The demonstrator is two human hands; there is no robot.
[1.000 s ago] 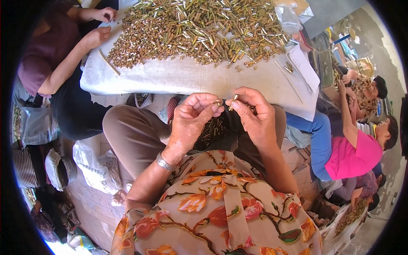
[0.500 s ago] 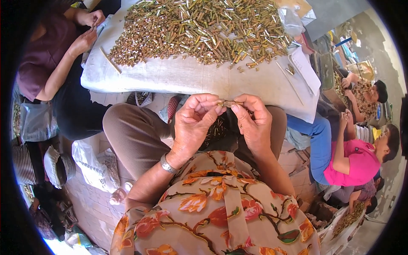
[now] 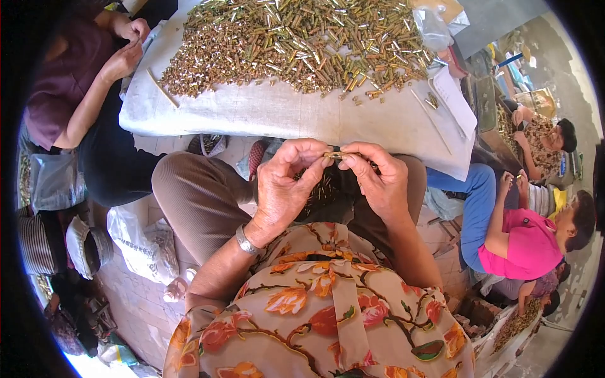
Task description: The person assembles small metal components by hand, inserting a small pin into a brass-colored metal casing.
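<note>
In front of my lap, just off the table's near edge, a short brass-coloured metal tube (image 3: 336, 155) lies level between my fingertips. My left hand (image 3: 282, 183) pinches its left end with thumb and forefinger. The thumb and forefinger of my right hand (image 3: 383, 184) are closed on its other end. Both hands partly cover the piece, so I cannot tell whether it is one part or two joined. Ahead on the table spreads a large pile of similar brass-coloured tubes (image 3: 315, 50), with shorter ring-like pieces (image 3: 198, 66) at its left side.
A white cloth covers the table (image 3: 252, 116). Thin sticks (image 3: 162, 90) and a paper sheet (image 3: 452, 104) lie on it. Another person (image 3: 63, 94) sits at left; a person in pink (image 3: 523, 242) works at right. A white plastic bag (image 3: 142, 249) stands on the floor.
My right thumb has shifted slightly left along the tube, and less of the tube shows between my hands. At right, the pink-clad person's hands have moved apart.
</note>
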